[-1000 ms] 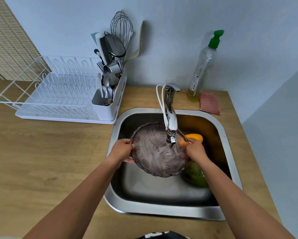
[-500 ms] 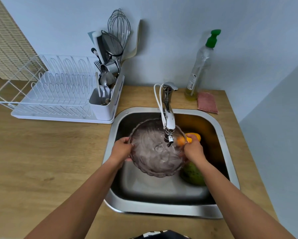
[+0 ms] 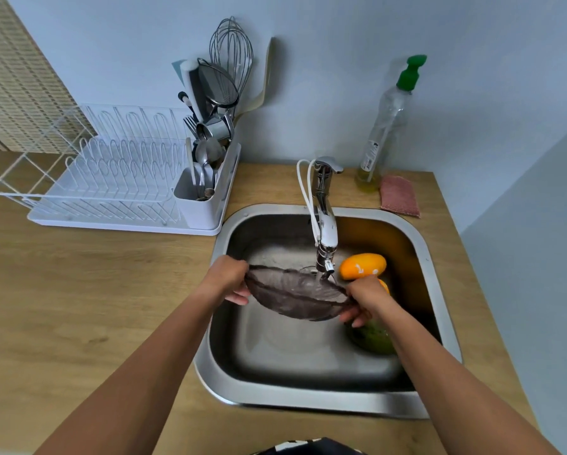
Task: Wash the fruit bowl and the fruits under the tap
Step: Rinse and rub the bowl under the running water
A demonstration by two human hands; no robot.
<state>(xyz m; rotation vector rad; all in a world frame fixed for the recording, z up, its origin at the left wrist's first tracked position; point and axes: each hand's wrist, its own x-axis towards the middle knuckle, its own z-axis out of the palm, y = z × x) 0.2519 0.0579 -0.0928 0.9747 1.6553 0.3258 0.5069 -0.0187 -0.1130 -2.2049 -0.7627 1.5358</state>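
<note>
Here the left hand (image 3: 228, 284) curls round the left rim of the smoky ribbed glass fruit bowl (image 3: 295, 295), and the right hand (image 3: 364, 298) clasps its right rim. The bowl hangs tilted under the chrome tap (image 3: 325, 238), over the stainless steel sink (image 3: 308, 402). An orange-yellow fruit (image 3: 362, 266) and a green fruit (image 3: 374, 336) lie in the basin's right side.
</note>
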